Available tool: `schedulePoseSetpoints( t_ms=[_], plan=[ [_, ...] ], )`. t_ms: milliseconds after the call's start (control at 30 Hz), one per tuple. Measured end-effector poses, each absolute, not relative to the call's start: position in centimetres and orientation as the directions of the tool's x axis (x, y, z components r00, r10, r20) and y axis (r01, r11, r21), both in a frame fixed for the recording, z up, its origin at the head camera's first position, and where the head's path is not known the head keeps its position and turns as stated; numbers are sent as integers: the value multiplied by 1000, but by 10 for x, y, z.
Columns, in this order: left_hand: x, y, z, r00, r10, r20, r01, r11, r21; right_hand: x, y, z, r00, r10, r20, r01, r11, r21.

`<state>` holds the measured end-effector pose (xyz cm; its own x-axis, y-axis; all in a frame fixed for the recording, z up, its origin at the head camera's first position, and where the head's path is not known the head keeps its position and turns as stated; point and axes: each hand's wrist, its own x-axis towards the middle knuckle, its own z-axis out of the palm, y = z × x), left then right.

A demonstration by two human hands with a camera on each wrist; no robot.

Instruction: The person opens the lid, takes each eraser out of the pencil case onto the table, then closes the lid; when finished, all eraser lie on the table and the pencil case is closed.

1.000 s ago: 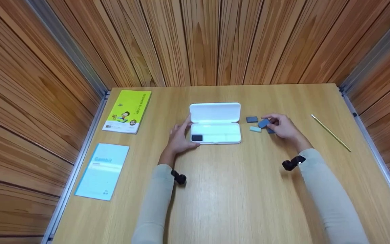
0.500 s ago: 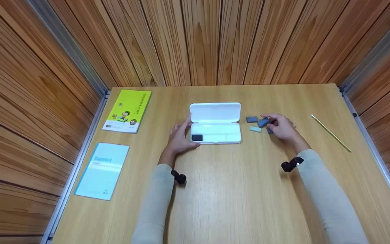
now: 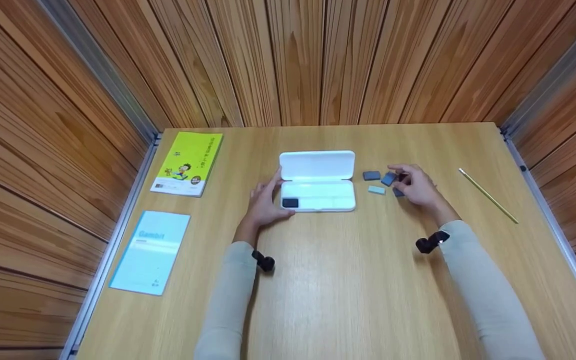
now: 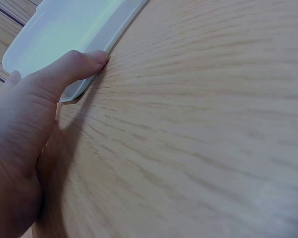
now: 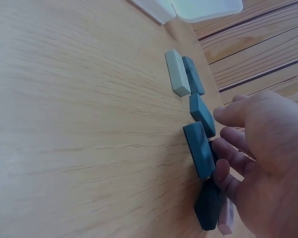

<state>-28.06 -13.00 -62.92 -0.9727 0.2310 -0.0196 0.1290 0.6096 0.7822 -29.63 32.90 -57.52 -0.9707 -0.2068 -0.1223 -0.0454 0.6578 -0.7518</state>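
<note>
My left hand (image 3: 267, 205) grips the left end of an open white pencil case (image 3: 335, 196), thumb along its front edge and fingers at the far side. Inside, a black eraser (image 3: 290, 203) lies at the left. My right hand (image 3: 418, 186) is over a group of erasers right of the case, fingers spread and loosely bent. A blue eraser (image 5: 202, 115) lies just off the fingertips, and another blue eraser (image 5: 198, 150) is by the thumb. Further along are a pale green eraser (image 5: 176, 73), a dark grey eraser (image 5: 192, 75), a black eraser (image 5: 208, 204) and a pink eraser (image 5: 226, 218).
A yellow pencil (image 3: 488, 195) lies at the right of the wooden table (image 3: 338, 290). On the left are a yellow-green book (image 3: 186, 162) and a light blue notebook (image 3: 150, 253). Wood-panelled walls (image 3: 300, 65) enclose the table's back and sides.
The blue eraser that my right hand was pinching has been lowered among the others and let go, and the index finger has lifted off it. My left hand and the case stay still.
</note>
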Motion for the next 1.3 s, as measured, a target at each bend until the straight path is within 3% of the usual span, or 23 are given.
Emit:
schedulePoseSetpoints(
  t_ms=[700, 1300],
  plan=[
    [-284, -132, -633, -969, 246, 7, 156, 594, 789, -275, 298, -573, -938, -337, -79, -183, 676, -714],
    [-281, -131, -632, -976, 217, -20, 118, 604, 788, -259, 232, -572, -871, -490, -40, -307, 606, -733]
  ],
)
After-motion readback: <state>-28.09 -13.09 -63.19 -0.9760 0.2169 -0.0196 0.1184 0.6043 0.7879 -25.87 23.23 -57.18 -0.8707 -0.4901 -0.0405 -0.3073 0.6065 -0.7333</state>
